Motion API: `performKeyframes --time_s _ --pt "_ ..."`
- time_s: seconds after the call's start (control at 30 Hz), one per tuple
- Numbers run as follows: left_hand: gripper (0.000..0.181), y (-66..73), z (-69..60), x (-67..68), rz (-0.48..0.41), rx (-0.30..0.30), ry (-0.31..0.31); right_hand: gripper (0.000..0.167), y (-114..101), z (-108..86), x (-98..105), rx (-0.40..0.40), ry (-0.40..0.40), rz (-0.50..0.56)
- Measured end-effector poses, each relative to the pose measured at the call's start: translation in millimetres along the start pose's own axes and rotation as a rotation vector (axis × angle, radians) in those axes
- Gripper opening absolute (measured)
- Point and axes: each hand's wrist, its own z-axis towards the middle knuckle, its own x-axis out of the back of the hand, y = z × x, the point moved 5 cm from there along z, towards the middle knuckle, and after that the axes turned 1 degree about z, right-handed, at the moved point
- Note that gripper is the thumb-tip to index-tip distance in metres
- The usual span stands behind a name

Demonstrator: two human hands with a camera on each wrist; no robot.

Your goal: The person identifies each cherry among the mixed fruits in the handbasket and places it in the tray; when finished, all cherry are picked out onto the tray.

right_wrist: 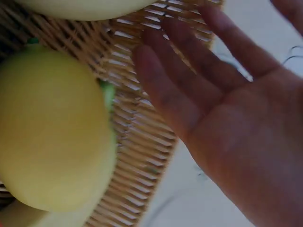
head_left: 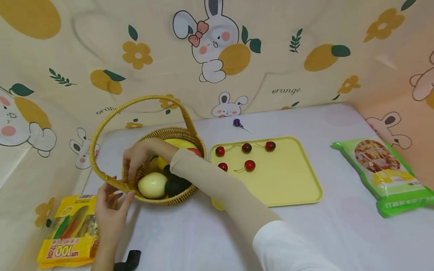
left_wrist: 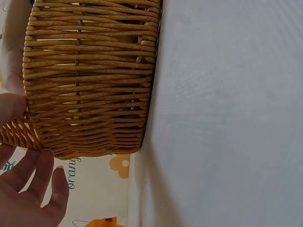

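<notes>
A wicker basket with a tall arched handle stands at the left. In it lie a pale yellow-green fruit, a dark green fruit, a yellow, banana-like fruit and something red. My left hand pinches the near-left rim at the handle's foot, thumb on one side and fingertips on the other, as the left wrist view shows on the basket. Over the basket's left side reaches my right hand. Its extended fingers lie along the inner wall, beside a yellow fruit, holding nothing visible.
Right of the basket lies a yellow tray bearing several cherries, partly covered by my right sleeve. Behind it is a purple lollipop. A green food bag lies far right, a yellow packet and a black bent object near left.
</notes>
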Motion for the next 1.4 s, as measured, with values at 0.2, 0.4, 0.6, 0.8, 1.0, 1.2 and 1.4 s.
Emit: performKeyframes --time_s 0.2,0.4,0.6,0.8,1.0,1.2,1.4 --pt "0.057 -2.2 -0.8 -0.6 -0.007 0.002 0.011 0.007 11.6 12.3 -8.2 -0.112 -0.078 0.126" --pt "0.057 -4.4 -1.8 -2.7 -0.018 0.009 -0.002 0.012 18.3 14.5 -11.7 -0.186 -0.098 0.126" --pt "0.056 -2.2 -1.9 -3.1 -0.012 -0.005 -0.015 0.009 18.4 17.8 -13.2 -0.190 -0.145 0.042" --pt "0.055 -1.8 -0.4 -1.8 0.008 -0.011 -0.025 0.017 20.2 18.8 -8.7 -0.194 -0.108 0.001" --pt "0.054 -1.7 0.3 0.4 0.015 -0.014 -0.021 0.016 20.3 17.7 -7.8 -0.160 -0.093 0.053" --pt "0.055 -2.1 1.0 1.4 0.018 -0.019 -0.023 0.013 19.3 18.9 -9.7 -0.123 -0.107 0.099" --pt "0.057 -1.1 0.6 0.9 0.000 0.001 -0.024 0.014 20.7 21.6 -6.5 -0.048 -0.060 0.098"
